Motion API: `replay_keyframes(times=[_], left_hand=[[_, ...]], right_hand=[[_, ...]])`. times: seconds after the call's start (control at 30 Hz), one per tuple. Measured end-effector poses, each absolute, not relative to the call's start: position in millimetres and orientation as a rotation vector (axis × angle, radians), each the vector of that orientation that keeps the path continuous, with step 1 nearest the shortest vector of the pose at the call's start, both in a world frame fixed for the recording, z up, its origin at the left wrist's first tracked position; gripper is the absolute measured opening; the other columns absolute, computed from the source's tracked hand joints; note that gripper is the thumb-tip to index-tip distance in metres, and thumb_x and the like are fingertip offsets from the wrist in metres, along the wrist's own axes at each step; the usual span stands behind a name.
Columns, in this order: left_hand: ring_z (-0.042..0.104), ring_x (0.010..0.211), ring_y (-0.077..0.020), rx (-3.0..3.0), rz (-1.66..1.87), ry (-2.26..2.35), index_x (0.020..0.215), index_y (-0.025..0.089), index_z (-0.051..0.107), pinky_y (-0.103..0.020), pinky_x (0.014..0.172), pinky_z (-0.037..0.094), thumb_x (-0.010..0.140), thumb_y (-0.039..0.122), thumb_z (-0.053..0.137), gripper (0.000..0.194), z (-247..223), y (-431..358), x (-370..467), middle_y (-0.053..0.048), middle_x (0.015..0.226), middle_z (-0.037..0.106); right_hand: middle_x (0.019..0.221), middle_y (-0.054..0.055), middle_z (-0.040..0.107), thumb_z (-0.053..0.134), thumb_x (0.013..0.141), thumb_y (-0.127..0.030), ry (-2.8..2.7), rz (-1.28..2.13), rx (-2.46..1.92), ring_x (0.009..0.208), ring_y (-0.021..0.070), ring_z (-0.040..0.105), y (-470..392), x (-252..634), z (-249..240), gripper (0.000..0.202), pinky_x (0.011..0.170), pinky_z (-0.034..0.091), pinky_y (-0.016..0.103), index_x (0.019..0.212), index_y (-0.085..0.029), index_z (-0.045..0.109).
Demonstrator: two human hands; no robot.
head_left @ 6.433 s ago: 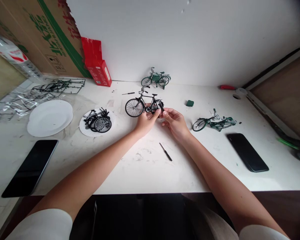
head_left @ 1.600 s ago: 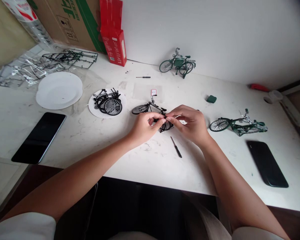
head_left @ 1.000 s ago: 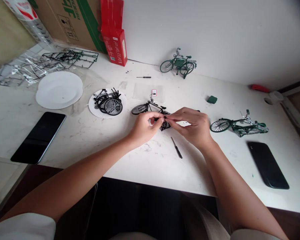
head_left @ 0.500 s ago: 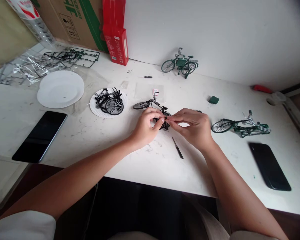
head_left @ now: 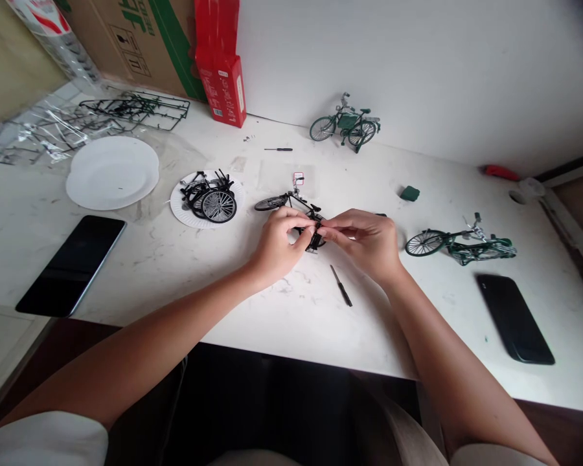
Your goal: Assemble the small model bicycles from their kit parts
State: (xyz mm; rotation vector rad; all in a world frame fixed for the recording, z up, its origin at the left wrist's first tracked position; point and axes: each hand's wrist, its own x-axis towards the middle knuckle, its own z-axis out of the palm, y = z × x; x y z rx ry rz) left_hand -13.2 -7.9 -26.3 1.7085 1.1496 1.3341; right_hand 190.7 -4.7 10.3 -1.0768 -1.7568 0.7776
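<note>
Near the middle of the frame, a little right of centre, we have the black model bicycle (head_left: 300, 201), tilted over, with its front wheel (head_left: 271, 203) pointing to the left and its rear end under the fingers. The left hand (head_left: 279, 244) is curled, thumb and forefinger drawn nearly together at the rear; the right hand (head_left: 369, 244) comes in from the other side with thumb and forefinger extended into a narrow pinch. The fingertips of both all but meet on a small dark part (head_left: 318, 226); they cover so much that we cannot tell whether it is loose or fixed to the bicycle.

We judge the model very light, its tubes stiff but thin, probably plastic and likelier to snap than to bend. The spokes and the handlebar (head_left: 298, 180) look the most fragile, so we would keep pressure off them. The better hold is on the main frame below the saddle (head_left: 315, 208), pinched lightly with the pads, while the other hand works the small dark part. So tiny a thing could easily slip away. In the lower middle of the frame, just beyond the hands, lies a screwdriver (head_left: 341, 286).
</note>
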Motion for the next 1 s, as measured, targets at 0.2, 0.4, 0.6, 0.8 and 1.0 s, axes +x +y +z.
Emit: replay_keyframes(times=[0.2,0.4,0.6,0.8,1.0], left_hand=[[0.070,0.106,-0.0215,1.795,1.354,1.182,0.096,0.021,0.080,-0.041,0.096,0.058,0.096,0.016,0.076,0.006,-26,-10,-12,-0.008,0.107,0.073],[0.070,0.104,-0.0206,1.809,1.360,1.172,0.096,0.020,0.078,-0.040,0.094,0.058,0.096,0.015,0.075,0.006,-26,-9,-13,-0.008,0.108,0.072],[0.069,0.102,-0.0200,1.779,1.353,1.172,0.092,0.020,0.076,-0.039,0.092,0.058,0.095,0.013,0.074,0.008,-27,-8,-12,-0.008,0.106,0.072],[0.070,0.102,-0.0205,1.746,1.351,1.149,0.090,0.020,0.075,-0.039,0.090,0.058,0.094,0.013,0.073,0.008,-26,-10,-12,-0.009,0.107,0.072],[0.071,0.103,-0.0206,1.740,1.335,1.154,0.092,0.020,0.076,-0.037,0.087,0.058,0.096,0.016,0.072,0.007,-25,-9,-12,-0.010,0.109,0.073]], right_hand=[[0.093,0.007,0.083,0.095,0.082,-0.049,-1.707,0.868,-1.052,0.079,0.0221,0.080,-1,192,8,0.028,0.074,0.073,0.039,0.097,-0.026,0.089],[0.093,0.007,0.083,0.093,0.086,-0.046,-1.740,0.828,-1.062,0.081,0.0204,0.079,-3,191,10,0.024,0.075,0.073,0.037,0.098,-0.026,0.089],[0.091,0.006,0.083,0.092,0.087,-0.041,-1.747,0.827,-1.050,0.079,0.0193,0.078,-4,190,11,0.019,0.071,0.072,0.034,0.095,-0.025,0.089],[0.090,0.006,0.083,0.092,0.086,-0.045,-1.756,0.838,-1.078,0.078,0.0207,0.078,-8,188,16,0.020,0.071,0.073,0.037,0.092,-0.026,0.089],[0.092,0.007,0.083,0.089,0.088,-0.050,-1.766,0.835,-1.113,0.080,0.0216,0.079,-9,188,17,0.025,0.075,0.074,0.039,0.092,-0.025,0.088]])
